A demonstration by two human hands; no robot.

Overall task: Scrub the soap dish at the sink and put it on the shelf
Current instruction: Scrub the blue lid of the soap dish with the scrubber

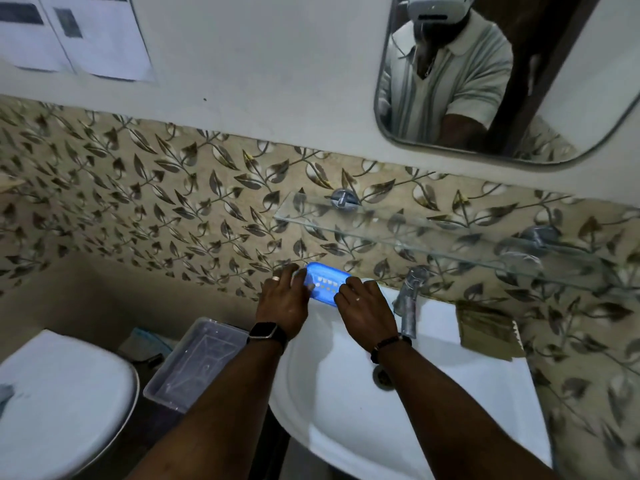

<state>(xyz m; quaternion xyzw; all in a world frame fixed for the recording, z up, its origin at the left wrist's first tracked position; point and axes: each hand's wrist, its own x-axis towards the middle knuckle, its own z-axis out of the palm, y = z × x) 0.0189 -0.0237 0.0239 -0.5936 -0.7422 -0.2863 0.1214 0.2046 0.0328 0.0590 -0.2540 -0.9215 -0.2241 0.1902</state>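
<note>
Both hands hold the blue soap dish (pixel 323 285) over the back rim of the white sink (pixel 346 403), just left of the tap (pixel 410 299). The left hand (pixel 283 302) clasps one end, the right hand (pixel 363 306) curls its fingers over the other, probably to steady it for scrubbing. The glass shelf (pixel 433 233) above the tap waits bare. Papers (pixel 72 32) are pinned to the wall, far left of the tap; their print is too blurred to read.
</note>
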